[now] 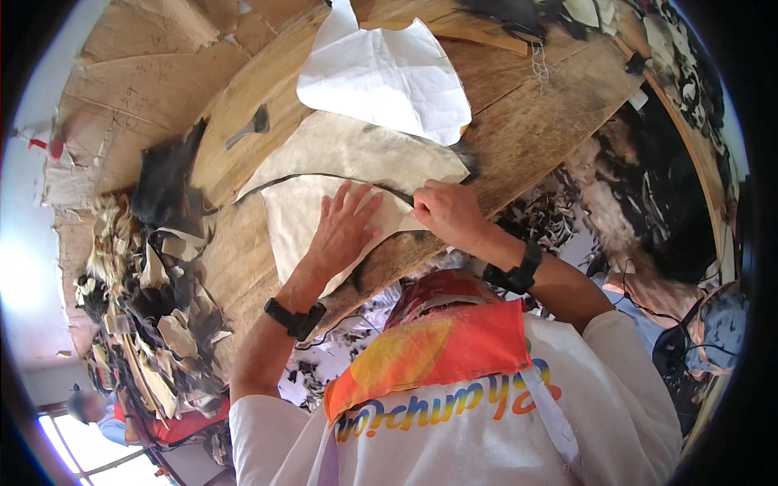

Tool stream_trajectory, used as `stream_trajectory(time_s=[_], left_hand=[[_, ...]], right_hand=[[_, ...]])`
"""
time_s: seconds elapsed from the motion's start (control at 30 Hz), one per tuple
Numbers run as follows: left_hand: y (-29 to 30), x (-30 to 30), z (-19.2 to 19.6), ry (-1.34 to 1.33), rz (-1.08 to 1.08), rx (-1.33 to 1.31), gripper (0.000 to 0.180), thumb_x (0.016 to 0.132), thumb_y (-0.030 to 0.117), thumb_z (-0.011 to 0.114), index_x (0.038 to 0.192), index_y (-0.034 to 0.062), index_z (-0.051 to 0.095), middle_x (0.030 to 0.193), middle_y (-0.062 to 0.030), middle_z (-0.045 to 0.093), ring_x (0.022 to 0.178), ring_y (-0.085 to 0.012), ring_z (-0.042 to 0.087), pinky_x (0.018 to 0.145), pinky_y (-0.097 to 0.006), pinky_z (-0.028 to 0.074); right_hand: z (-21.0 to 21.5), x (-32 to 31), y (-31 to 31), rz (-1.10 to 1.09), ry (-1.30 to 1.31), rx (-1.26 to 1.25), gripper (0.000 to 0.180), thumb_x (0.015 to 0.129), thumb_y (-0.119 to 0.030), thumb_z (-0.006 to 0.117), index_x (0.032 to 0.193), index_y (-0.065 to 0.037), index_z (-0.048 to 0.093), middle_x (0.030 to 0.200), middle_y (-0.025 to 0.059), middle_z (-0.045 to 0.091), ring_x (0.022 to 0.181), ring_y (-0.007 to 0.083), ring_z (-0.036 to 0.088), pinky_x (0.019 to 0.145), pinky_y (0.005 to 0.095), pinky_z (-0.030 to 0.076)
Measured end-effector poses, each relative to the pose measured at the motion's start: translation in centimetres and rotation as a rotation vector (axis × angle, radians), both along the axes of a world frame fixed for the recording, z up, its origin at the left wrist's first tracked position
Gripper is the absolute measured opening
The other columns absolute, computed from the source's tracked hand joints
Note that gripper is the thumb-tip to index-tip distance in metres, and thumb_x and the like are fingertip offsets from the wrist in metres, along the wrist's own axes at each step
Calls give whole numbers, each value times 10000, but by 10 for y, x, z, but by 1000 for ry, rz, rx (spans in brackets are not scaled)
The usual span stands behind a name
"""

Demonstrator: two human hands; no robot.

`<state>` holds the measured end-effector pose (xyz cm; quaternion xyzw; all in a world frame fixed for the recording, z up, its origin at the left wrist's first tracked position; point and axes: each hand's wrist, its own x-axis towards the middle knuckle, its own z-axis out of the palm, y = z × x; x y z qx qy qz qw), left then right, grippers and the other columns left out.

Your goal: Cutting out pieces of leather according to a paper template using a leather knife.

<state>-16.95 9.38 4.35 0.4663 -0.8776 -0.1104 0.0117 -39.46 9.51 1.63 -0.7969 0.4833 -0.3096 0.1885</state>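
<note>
Two cream pieces of hide lie on the wooden table, with a dark, hairy gap running between them. On the nearer piece (296, 223), my left hand (344, 227) rests flat with its fingers spread. My right hand (450, 212) is closed at the right end of the gap, knuckles up. What its fingers hold, if anything, is hidden. The farther piece (348, 150) lies just beyond both hands. A creased white paper sheet with a curved outline (385, 81) overlaps that piece's far edge.
A flared, dark-ended tool (250, 128) lies on the wooden table (527, 121) at the left. Hide scraps (158, 308) are heaped along the left edge. Cardboard (154, 97) covers the far left. A person (113, 417) is at the lower left. Dark furry hides (648, 186) lie right.
</note>
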Motion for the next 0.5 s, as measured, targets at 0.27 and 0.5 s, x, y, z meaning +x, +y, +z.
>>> stream_trajectory(time_s=[0.27, 0.5], left_hand=[[4, -7, -4, 6, -22, -53, 582, 799, 216, 661, 1333, 174, 433, 1326, -104, 398, 1303, -396, 267, 981, -625, 303], [8, -12, -1, -19, 13, -26, 620, 790, 197, 675, 1353, 244, 419, 1335, -96, 362, 1319, -394, 251, 1006, -624, 291]], right_hand=[[13, -26, -15, 138, 126, 11, 220, 749, -126, 657, 932, -57, 557, 883, 93, 520, 750, 297, 588, 619, 398, 482], [-1, -26, -25, 159, 170, -41, 145, 755, -98, 634, 877, -57, 567, 844, 92, 528, 719, 305, 592, 615, 395, 484]])
